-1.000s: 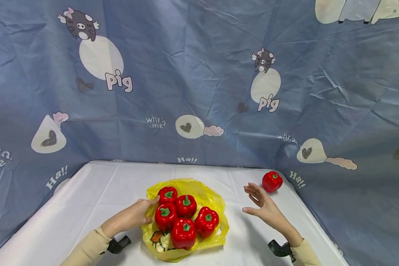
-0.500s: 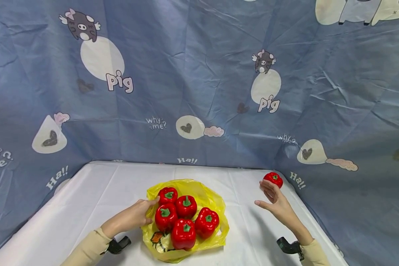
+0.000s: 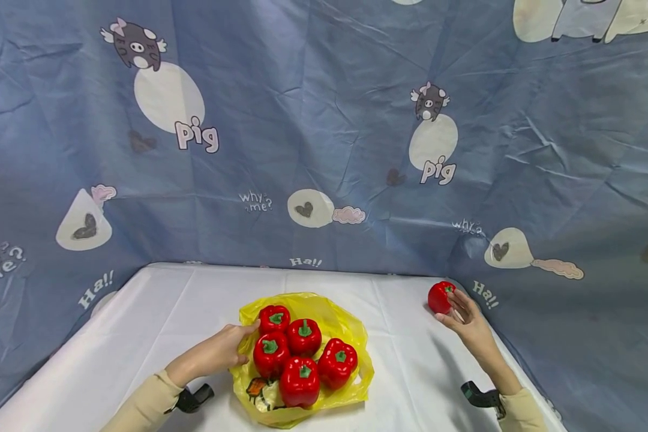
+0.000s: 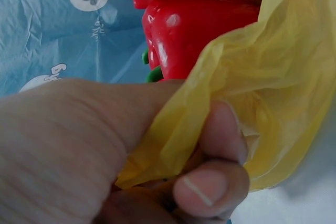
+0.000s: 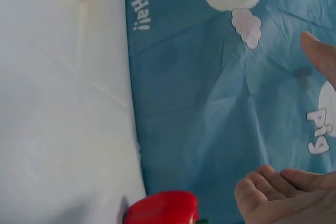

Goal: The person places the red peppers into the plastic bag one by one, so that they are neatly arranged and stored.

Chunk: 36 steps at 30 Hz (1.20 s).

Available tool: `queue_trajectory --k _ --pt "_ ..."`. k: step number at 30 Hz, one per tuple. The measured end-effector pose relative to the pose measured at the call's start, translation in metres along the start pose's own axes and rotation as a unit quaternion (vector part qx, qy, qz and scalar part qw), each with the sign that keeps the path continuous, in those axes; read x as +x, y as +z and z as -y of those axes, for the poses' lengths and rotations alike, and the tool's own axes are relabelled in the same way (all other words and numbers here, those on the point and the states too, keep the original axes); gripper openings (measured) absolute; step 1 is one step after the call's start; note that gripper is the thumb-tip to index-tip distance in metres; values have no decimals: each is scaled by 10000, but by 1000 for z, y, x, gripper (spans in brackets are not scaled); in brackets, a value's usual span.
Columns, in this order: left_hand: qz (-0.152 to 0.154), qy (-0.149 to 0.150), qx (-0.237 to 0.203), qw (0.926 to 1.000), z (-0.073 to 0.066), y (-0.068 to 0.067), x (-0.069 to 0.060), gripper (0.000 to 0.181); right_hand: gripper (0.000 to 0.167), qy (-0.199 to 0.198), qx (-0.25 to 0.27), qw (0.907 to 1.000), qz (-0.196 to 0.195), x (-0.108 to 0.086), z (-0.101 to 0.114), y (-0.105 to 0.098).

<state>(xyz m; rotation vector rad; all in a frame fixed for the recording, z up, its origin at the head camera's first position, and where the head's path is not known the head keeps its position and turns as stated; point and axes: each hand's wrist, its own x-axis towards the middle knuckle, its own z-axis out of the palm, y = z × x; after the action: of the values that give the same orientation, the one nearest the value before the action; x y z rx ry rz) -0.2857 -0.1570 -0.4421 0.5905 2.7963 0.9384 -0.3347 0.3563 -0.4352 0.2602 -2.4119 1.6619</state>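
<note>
My left hand [image 3: 221,348] pinches the left edge of a yellow plastic bag [image 3: 351,327]. In the left wrist view thumb and fingers hold a fold of the bag [image 4: 273,87] beside a red bell pepper [image 4: 205,30]. Several red bell peppers [image 3: 299,382] with green stems sit grouped in the spread bag. Another red bell pepper [image 3: 438,297] lies alone at the far right of the table. My right hand [image 3: 474,330] is at that pepper, its fingertips overlapping it in the head view. The right wrist view has the hand [image 5: 289,198] spread, apart from the pepper [image 5: 163,208].
A white cloth covers the table [image 3: 183,312]. Behind it and along both sides hangs a blue printed curtain [image 3: 324,138]. The lone pepper lies close to the table's back right corner. White tabletop separates the bag from this pepper.
My right hand has moved to the right, from left of the lone pepper to its near right side. The left hand keeps its grip on the bag, which stays in place.
</note>
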Motion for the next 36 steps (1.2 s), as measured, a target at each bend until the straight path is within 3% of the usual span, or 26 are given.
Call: queue_trajectory --k 7,12,17,32,36 --pt "-7 -116 46 9999 0 -1 0 70 93 446 -359 9981 -227 6 -10 -12" --pt "-52 49 125 9999 2 0 0 70 99 751 -461 9957 -286 7 -23 -15" --pt "-24 211 122 9997 4 1 1 70 101 801 -376 9954 -380 7 -35 -16" --pt "25 37 6 10000 3 0 1 71 114 999 -416 9904 -862 21 -53 -15" --pt "25 73 -9 10000 3 0 1 71 117 1269 -456 9869 -890 25 -60 -15"
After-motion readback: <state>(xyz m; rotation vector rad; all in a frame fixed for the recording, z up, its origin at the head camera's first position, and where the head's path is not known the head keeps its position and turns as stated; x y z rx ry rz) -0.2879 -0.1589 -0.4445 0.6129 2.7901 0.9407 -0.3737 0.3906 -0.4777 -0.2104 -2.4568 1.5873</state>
